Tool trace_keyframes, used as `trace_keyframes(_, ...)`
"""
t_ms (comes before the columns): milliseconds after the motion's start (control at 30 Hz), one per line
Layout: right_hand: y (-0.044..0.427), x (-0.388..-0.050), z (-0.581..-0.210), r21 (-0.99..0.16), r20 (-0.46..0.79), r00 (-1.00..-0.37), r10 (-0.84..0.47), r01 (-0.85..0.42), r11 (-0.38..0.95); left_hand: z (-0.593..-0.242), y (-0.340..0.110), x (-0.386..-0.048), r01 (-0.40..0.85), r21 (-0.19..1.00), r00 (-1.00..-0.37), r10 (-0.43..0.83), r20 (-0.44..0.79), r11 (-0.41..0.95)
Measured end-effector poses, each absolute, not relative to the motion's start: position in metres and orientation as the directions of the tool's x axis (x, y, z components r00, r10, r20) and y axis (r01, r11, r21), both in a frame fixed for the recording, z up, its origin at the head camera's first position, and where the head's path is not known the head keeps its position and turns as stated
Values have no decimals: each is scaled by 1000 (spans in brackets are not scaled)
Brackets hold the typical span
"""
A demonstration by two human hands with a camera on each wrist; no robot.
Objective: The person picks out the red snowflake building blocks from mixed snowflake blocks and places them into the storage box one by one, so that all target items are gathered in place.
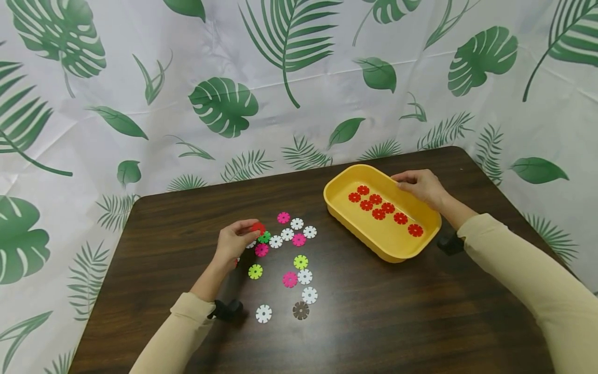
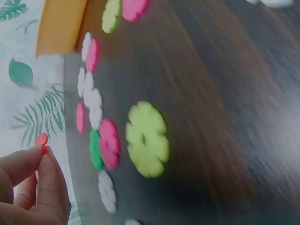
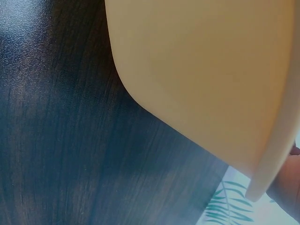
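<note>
My left hand [image 1: 233, 243] pinches a red notched disc [image 1: 258, 227] between thumb and fingertips. In the left wrist view, the same red disc [image 2: 42, 139] is held off the table, above the green disc [image 2: 96, 149]. Over at the right, my right hand [image 1: 422, 188] grips the far right rim of a yellow tub [image 1: 343, 215]. Inside the tub, several red discs [image 1: 379, 213] lie in rough rows on its floor. Mostly the tub's outer wall [image 3: 197, 61] fills the right wrist view, with a bit of the hand behind the rim.
On the dark wood table [image 1: 374, 311], several loose discs lie about: white [image 1: 263, 314], pink [image 1: 289, 280], yellow-green [image 1: 255, 271] and brown [image 1: 301, 310]. Part of another red disc [image 1: 236, 262] shows beside the left wrist. A leaf-print cloth [image 1: 299, 119] hangs behind the table.
</note>
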State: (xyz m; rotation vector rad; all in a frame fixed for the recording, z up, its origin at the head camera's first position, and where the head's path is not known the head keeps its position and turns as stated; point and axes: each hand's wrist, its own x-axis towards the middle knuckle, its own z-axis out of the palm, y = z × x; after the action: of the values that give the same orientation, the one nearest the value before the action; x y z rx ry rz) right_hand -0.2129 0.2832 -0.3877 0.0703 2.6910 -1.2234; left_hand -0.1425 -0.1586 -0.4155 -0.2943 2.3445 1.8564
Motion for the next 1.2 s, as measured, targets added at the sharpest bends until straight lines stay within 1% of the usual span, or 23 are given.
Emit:
trace_keyframes(233,283,-212,-388,-752,-194,-981,-25,132,646,-406,-123,-149,-244,957,-968,16,-250,159)
trace_keyframes(433,284,-212,-389,-754,-190,-982,-24,130,644,-397,-81,-153,-239,969,-963,115,-244,57)
trace_keyframes(667,284,-212,-389,-752,-182,-983,-23,125,647,-390,-46,-156,-262,963,-943,195,-269,61)
trace_keyframes(833,284,-211,-389,-752,-185,-983,-20,128,646,-386,-27,-159,-286,957,-924,254,-286,38)
trace_keyframes(1033,284,-211,-388,-752,-190,-982,-19,133,646,-379,-3,-163,-331,943,-904,292,-311,-21)
trace_keyframes(1200,284,-212,-389,-754,-195,-981,-15,140,641,-376,20,-167,-353,935,-889,317,-331,-14)
